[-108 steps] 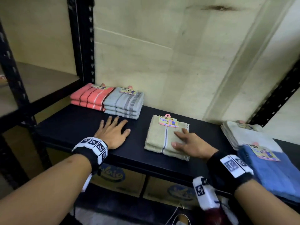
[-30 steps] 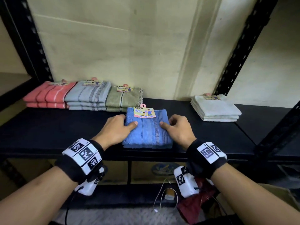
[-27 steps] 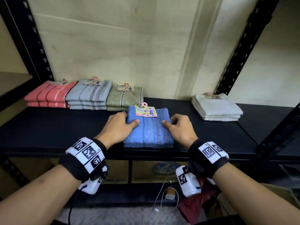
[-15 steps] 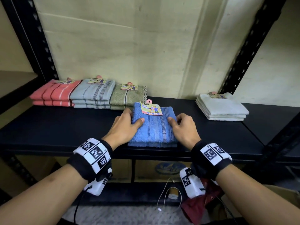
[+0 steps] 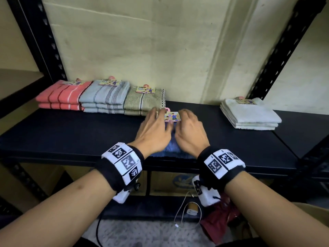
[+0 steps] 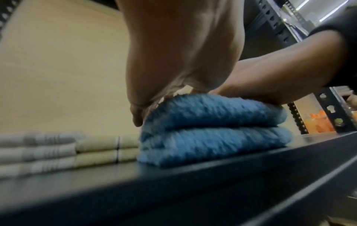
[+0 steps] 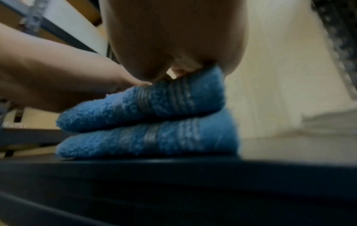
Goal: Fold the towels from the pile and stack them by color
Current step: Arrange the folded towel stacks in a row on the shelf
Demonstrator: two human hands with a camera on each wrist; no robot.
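Black shelf at frame centre carries the blue towels, two stacked; left hand and right hand press flat on top, fingers spread, grasping nothing.

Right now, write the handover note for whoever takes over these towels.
Left hand and right hand: both flat on the blue stack, fingers straight, nothing gripped.
Blue stack: two folded towels, at the shelf front, beside the green stack.
Done: coral stack, grey stack, green and white stack folded along the back.
Left: probably push blue back into line; no unfolded towels are in view.
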